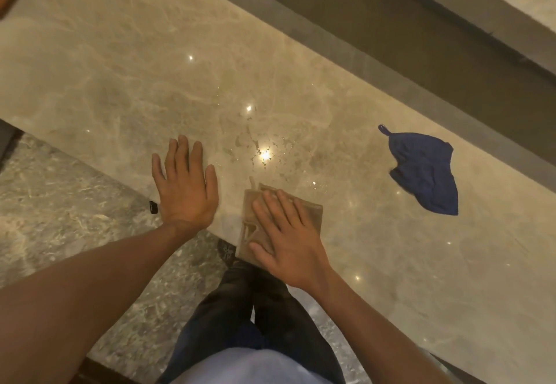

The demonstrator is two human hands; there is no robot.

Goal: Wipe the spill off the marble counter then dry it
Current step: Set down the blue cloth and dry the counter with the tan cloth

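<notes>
A glossy beige marble counter (pixel 120 77) runs diagonally across the head view. A thin clear spill (pixel 255 146) of droplets and small puddles glints near its middle. My right hand (pixel 285 233) lies flat on a folded tan cloth (pixel 249 227) at the counter's near edge, just below the spill. My left hand (pixel 183 185) rests flat on the bare marble to the left of the spill, fingers spread, holding nothing. A crumpled blue cloth (pixel 424 173) lies on the counter to the right, apart from both hands.
A dark recessed channel (pixel 391 38) borders the counter's far side. Grey stone floor (pixel 60 203) lies below the near edge, where my dark trousers and a shoe show. A small black object (pixel 153 207) sits at the edge by my left wrist.
</notes>
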